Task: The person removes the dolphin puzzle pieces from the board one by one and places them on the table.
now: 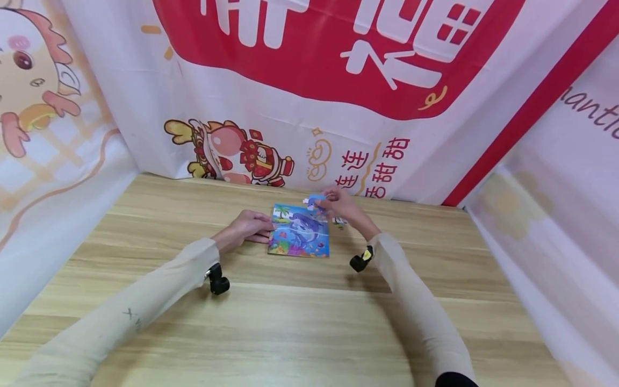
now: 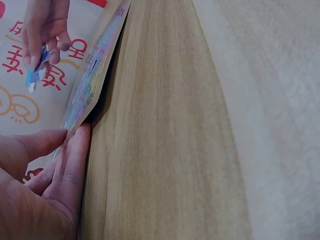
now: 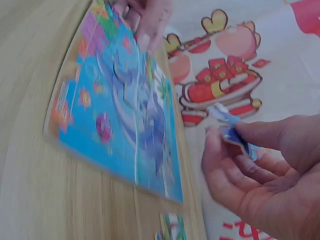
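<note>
A jigsaw puzzle board (image 1: 300, 248) with a dolphin and sea picture lies near the back of the table. My left hand (image 1: 251, 226) grips its left edge, thumb on top and fingers beneath, as the left wrist view shows; a dark gap shows under that side of the board (image 2: 95, 75). Above the board's far right corner, my right hand (image 1: 340, 205) pinches a blue puzzle piece (image 3: 237, 137) between thumb and fingers. In the head view the piece overlaps the board's upper edge. A pale patch shows at the board's upper left, beside the palm tree.
Another puzzle piece (image 1: 340, 221) lies on the wooden table (image 1: 290, 322) to the right of the board, partly under my right hand in the head view. A printed cloth (image 1: 271, 102) hangs right behind the table's back edge, with more cloth at both sides.
</note>
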`<state>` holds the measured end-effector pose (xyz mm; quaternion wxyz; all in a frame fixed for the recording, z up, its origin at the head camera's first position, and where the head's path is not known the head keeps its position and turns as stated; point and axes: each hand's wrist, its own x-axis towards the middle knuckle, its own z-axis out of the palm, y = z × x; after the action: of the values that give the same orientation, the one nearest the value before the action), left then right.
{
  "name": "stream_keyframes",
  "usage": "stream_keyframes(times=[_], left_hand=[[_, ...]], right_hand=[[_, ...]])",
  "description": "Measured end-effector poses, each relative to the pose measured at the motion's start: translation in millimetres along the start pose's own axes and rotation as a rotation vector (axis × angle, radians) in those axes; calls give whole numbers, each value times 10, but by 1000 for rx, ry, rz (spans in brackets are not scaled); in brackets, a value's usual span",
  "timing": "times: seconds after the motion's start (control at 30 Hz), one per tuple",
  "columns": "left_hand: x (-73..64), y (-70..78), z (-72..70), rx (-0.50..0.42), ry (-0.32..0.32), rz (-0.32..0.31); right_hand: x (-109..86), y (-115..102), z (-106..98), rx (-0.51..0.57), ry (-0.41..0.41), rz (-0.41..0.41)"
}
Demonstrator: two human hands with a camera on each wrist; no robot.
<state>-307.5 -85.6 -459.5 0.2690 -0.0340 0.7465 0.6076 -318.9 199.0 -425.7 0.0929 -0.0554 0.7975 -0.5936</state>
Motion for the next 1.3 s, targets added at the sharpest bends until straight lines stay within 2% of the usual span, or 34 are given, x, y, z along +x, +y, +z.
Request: stream_keyframes(times=[0.17, 0.47, 0.63, 0.8, 0.97, 1.13, 1.3], left_hand=[[2, 20, -16, 9, -1, -1], [22, 5, -40, 5, -2, 9], [14, -17, -36, 12, 5, -6], [-4, -19, -24, 13, 5, 1], [-5, 0, -13, 15, -1, -1], [-2, 5, -10, 17, 8, -9], [-11, 2, -6, 24, 2, -10]], right_hand=[[-85, 63, -226, 40, 16, 25], [-172, 334, -624, 163, 89, 81], [-259, 479, -789, 111, 132, 117], [-304, 597, -968, 69, 91, 109], [-340, 625, -1126, 63, 40, 147], [-389, 594, -1185, 18, 3, 138], [-390, 616, -1173, -93, 29, 164]])
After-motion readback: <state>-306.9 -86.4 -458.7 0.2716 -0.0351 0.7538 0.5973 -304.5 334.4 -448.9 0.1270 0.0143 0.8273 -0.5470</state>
